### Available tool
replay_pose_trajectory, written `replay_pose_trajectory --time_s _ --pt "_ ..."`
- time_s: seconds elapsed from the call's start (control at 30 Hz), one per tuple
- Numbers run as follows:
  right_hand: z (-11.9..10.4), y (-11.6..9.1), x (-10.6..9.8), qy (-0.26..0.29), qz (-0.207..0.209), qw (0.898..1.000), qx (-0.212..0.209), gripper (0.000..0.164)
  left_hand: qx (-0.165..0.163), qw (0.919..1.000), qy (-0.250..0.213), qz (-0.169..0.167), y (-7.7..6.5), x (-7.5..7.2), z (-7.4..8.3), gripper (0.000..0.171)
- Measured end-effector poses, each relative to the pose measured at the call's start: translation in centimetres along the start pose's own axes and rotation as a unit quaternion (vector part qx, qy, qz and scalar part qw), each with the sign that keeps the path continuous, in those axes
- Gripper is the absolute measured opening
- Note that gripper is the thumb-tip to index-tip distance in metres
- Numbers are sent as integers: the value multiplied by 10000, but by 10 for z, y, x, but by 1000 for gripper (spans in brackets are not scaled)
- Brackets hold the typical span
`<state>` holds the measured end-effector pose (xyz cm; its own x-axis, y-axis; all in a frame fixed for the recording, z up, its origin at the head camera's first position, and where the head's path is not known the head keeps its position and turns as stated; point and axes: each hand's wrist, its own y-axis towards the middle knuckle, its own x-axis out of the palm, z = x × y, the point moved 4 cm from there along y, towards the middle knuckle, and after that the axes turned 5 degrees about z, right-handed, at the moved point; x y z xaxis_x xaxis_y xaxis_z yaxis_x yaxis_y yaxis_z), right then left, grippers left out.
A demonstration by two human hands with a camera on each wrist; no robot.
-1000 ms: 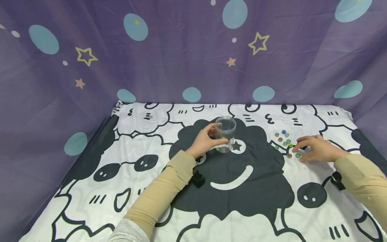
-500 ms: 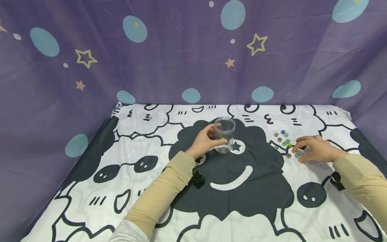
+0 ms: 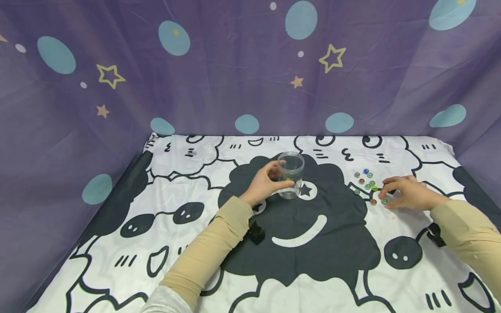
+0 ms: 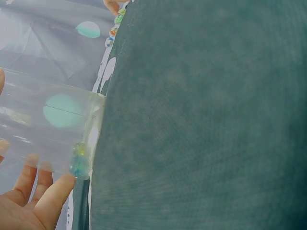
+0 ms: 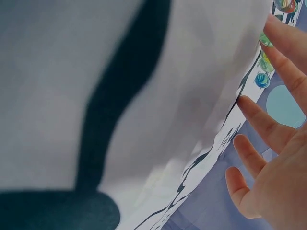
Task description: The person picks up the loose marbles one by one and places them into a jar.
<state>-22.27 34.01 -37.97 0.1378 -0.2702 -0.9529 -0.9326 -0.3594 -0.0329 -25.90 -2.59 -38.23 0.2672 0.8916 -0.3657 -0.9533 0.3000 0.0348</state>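
Note:
My left hand (image 3: 263, 184) grips a clear plastic jar (image 3: 291, 167) that stands upright on the cloth. In the left wrist view, yellowish and blue-green marbles (image 4: 77, 165) show at the bottom of the jar (image 4: 53, 112). Over on the right, my right hand (image 3: 411, 193) hovers low above the cloth. Its thumb and index finger lie on either side of a green marble (image 3: 384, 201), with a gap still visible. The right wrist view has its other fingers (image 5: 264, 122) spread and extended. A reddish-brown marble (image 3: 373, 202) lies just left of the green one.
Several loose glass marbles lie behind and left of the right hand, among them a blue marble (image 3: 365, 171) and a red marble (image 3: 362, 181). A black-and-white cartoon cloth (image 3: 313, 282) covers the table. A purple curtain (image 3: 219, 78) hangs behind it.
The right thumb and index finger have drawn slightly closer around the green marble. The left hand and jar stay in place.

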Motion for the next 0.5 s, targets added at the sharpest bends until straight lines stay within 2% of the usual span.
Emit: replay_pose_trajectory --time_s 0.5 --pt "0 -1 0 82 58 9999 29 17 34 10000 24 27 0 0 -1 65"
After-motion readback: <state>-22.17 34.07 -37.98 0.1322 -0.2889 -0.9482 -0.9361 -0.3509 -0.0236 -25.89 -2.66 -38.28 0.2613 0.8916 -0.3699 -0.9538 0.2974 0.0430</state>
